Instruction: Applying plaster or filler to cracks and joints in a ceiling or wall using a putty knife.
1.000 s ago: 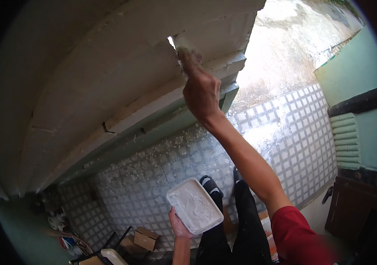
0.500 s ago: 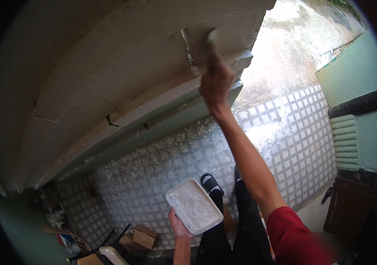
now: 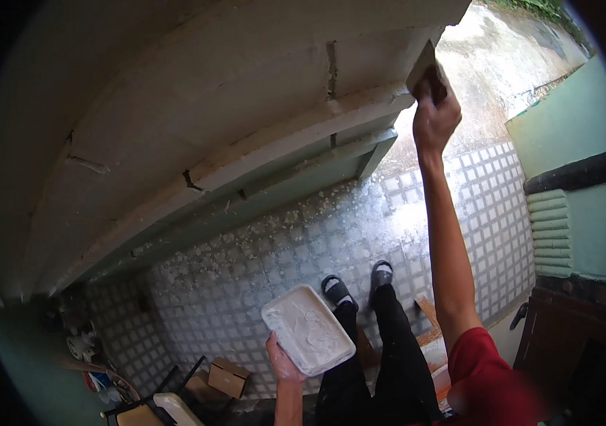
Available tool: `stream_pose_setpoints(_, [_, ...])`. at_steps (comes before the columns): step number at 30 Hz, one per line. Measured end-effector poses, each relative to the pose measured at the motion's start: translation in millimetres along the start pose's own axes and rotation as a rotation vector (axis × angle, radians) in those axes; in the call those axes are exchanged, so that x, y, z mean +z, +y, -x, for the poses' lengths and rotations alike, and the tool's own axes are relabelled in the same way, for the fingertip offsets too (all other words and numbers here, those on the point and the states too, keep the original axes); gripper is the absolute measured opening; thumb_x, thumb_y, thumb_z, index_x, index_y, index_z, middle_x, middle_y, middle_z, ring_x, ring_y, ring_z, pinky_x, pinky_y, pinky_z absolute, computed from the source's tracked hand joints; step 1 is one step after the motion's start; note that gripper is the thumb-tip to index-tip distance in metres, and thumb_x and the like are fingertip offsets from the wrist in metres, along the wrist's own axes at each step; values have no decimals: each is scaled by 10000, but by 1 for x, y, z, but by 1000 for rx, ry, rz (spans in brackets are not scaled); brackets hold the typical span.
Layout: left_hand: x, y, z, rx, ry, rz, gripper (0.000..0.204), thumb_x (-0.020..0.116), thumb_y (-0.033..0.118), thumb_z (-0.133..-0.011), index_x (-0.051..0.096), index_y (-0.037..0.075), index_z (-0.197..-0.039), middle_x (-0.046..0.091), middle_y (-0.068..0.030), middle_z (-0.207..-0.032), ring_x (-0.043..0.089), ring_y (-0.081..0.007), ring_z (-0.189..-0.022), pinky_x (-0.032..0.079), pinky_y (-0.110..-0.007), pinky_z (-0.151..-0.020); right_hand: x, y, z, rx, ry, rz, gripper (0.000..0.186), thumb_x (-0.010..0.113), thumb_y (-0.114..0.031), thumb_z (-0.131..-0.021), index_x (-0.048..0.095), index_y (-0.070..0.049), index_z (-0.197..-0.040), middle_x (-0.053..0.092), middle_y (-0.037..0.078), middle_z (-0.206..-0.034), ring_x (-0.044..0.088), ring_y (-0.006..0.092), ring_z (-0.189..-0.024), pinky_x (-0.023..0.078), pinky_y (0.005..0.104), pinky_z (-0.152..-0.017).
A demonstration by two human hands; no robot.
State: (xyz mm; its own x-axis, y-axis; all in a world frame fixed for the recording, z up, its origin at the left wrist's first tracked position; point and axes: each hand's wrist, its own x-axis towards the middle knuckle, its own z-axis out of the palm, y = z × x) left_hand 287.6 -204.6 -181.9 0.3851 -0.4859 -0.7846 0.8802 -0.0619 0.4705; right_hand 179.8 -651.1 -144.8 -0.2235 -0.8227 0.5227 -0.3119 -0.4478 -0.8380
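Observation:
My right hand (image 3: 436,122) reaches up and grips a putty knife (image 3: 422,69), its flat blade at the outer end of the pale wall moulding (image 3: 381,60). Whether the blade touches the surface I cannot tell. Lower down, my left hand (image 3: 283,358) holds a white rectangular tray (image 3: 266,312) by its side and from beneath. White paste (image 3: 309,328) with a ridged, uneven surface fills much of the tray. A vertical filled crack (image 3: 331,69) runs down the moulding, left of the knife. Another dark gap (image 3: 191,181) breaks the ledge further left.
Beneath me spreads a checkered tile floor (image 3: 239,284) spattered with white bits. A cardboard box (image 3: 228,378) and a chair-like frame (image 3: 154,405) stand at lower left. At right are a green wall (image 3: 565,106) and a dark brown cabinet (image 3: 558,341). Bright concrete lies beyond the tiles.
My right hand has swept right and slightly up with the putty knife, from beside the crack to the moulding's end. The tray in my left hand has barely shifted.

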Motion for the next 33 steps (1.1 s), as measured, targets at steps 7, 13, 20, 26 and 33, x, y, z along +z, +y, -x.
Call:
stream_pose_setpoints(7, [6,-9,-3,12,0,7,672,462,485,-918,386,37,-1413,483,-133,-1392,502,-333,-1237,388,-440,-1058,76,-3,54,-266,-45,198,633,498,59,-879,495,-293,-1405,613,113,-614,460,120,-430,390,319,-390])
stream_pose_setpoints(13, [22,-10,4,37,125,-4,695,453,496,-904,369,41,-1423,468,-141,-1404,480,-342,-1259,379,-455,-1061,73,-20,86,-230,-187,-29,502,479,114,-836,597,-88,-1281,650,218,-1111,708,320,-826,580,414,-701])
stream_pose_setpoints(20, [30,-17,4,38,115,8,699,455,498,-900,373,35,-1417,467,-145,-1404,482,-341,-1260,389,-455,-1056,69,2,34,-97,81,20,437,506,36,-903,572,-80,-1318,690,245,-911,674,214,-632,525,396,-612])
stream_pose_setpoints(26, [39,-19,13,57,129,-2,674,459,487,-910,394,36,-1406,483,-142,-1391,499,-334,-1241,399,-439,-1048,104,-21,98,22,-180,75,538,470,119,-818,600,-120,-1282,679,234,-965,700,326,-766,534,431,-689])
stream_pose_setpoints(33, [27,-19,18,80,49,91,666,465,485,-917,397,42,-1409,492,-140,-1387,504,-325,-1244,400,-439,-1061,31,-4,96,591,-292,-604,210,616,-62,-902,644,29,-1089,700,98,-913,689,211,-753,551,307,-671])
